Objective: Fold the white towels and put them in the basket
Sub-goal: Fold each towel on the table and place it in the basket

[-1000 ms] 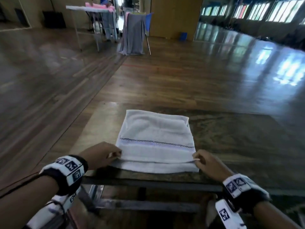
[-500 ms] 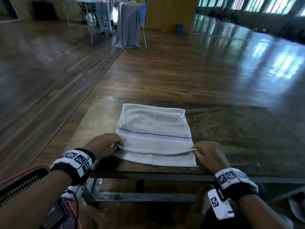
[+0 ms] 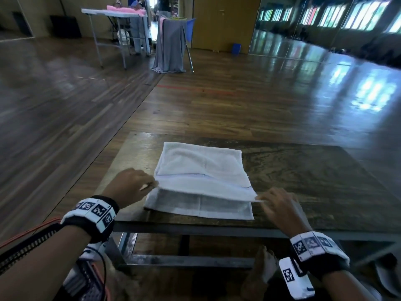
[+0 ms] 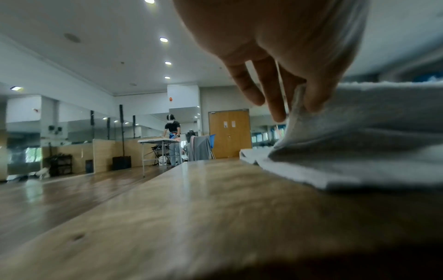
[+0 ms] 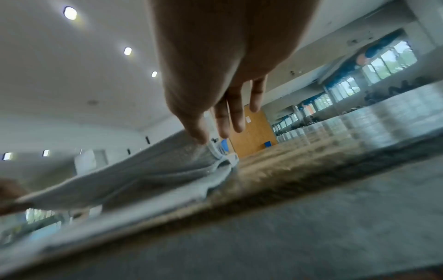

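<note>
Both-handed, the white towel (image 3: pixel 201 181) lies on the wooden table (image 3: pixel 314 177), its upper layer lifted off the layer below: the left hand (image 3: pixel 130 187) pinches the left corner, the right hand (image 3: pixel 280 207) pinches the right one. Wristbands (image 3: pixel 95 211) carry square black-and-white marker patterns; no readable writing shows anywhere.

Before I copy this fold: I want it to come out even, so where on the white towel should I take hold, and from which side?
Take the white towel by the two near corners of its upper layer, one per side, coming in from the outer edges as the left hand and right hand do here. That layer's edge is free and lifts off the bottom layer, which lies flat on the table.
</note>
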Tool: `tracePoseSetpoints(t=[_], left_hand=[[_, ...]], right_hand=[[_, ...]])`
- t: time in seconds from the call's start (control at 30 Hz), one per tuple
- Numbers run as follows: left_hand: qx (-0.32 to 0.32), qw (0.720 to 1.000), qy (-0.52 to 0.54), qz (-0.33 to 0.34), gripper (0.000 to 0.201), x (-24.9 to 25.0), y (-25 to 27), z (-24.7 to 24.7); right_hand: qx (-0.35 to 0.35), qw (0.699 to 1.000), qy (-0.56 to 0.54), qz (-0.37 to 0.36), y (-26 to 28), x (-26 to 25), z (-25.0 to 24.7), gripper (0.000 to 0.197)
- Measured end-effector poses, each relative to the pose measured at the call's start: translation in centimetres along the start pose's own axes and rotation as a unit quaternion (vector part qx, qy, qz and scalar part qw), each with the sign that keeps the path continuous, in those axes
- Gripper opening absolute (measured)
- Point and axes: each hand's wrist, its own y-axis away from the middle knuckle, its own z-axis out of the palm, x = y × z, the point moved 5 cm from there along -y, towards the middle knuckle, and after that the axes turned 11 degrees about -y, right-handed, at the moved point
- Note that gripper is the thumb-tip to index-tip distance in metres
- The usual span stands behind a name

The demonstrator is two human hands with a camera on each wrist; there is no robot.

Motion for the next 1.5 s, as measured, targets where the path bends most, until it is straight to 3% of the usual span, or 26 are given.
tracePoseSetpoints(t=[0.07, 0.13, 0.27, 0.43, 0.67, 0.8, 0.9, 1.0, 1.07, 1.17, 1.3, 1.4, 1.5], left_hand=[[-0.151, 0.988, -0.003, 0.003, 0.021, 0.2, 1.0, 2.6], [-0.202, 0.979, 0.010, -0.010, 0.025, 0.1, 1.8, 3.6], [-0.177, 0.984, 0.019, -0.022, 0.023, -0.6, 1.9, 3.4], [-0.204, 0.978, 0.018, -0.033, 0.024, -0.8, 2.4, 3.3], [-0.215, 0.976, 0.020, -0.019, 0.030, -1.0, 3.6, 3.6], [-0.193, 0.981, 0.019, -0.002, 0.043, -0.5, 3.9, 3.6], [-0.203, 0.979, -0.008, 0.019, 0.052, 0.0, 4.1, 3.6], [-0.176, 0.982, -0.005, 0.064, 0.026, 1.1, 4.5, 3.1], [-0.154, 0.985, -0.003, 0.080, 0.014, 1.7, 5.2, 2.7], [-0.172, 0.983, 0.051, 0.027, 0.007, 1.2, 6.3, 2.8], [-0.156, 0.981, 0.109, -0.044, 0.009, 1.0, 7.1, 2.5], [-0.058, 0.978, 0.182, -0.082, 0.011, 1.0, 6.8, 0.2], [0.055, 0.953, 0.261, -0.142, 0.014, 0.6, 6.2, -3.5]], right_hand=[[-0.088, 0.995, 0.056, -0.001, 0.8, 0.4, 1.9, 0.024], [-0.116, 0.992, 0.039, 0.011, 1.3, 0.8, 2.7, 0.030], [-0.108, 0.994, 0.006, -0.009, 1.2, 0.6, 2.8, 0.030], [-0.108, 0.993, -0.041, -0.014, 0.9, 0.6, 3.1, 0.023], [-0.120, 0.992, -0.032, -0.020, 1.3, 0.9, 3.5, 0.033], [-0.096, 0.995, -0.016, -0.036, 1.4, 0.4, 3.8, 0.030], [-0.101, 0.994, -0.020, -0.047, 1.6, 0.2, 3.8, 0.041], [-0.135, 0.989, -0.016, -0.056, 2.0, 0.1, 3.9, 0.057], [-0.143, 0.988, -0.006, -0.063, 2.4, 0.2, 4.0, 0.051], [-0.133, 0.989, -0.011, -0.066, 2.4, 0.5, 4.0, 0.028], [-0.132, 0.989, -0.017, -0.066, 2.0, -0.4, 3.0, 0.016], [-0.063, 0.994, -0.052, -0.071, 1.9, -1.4, 0.6, 0.009], [0.017, 0.982, -0.184, -0.024, 1.7, -1.6, -2.5, 0.023]])
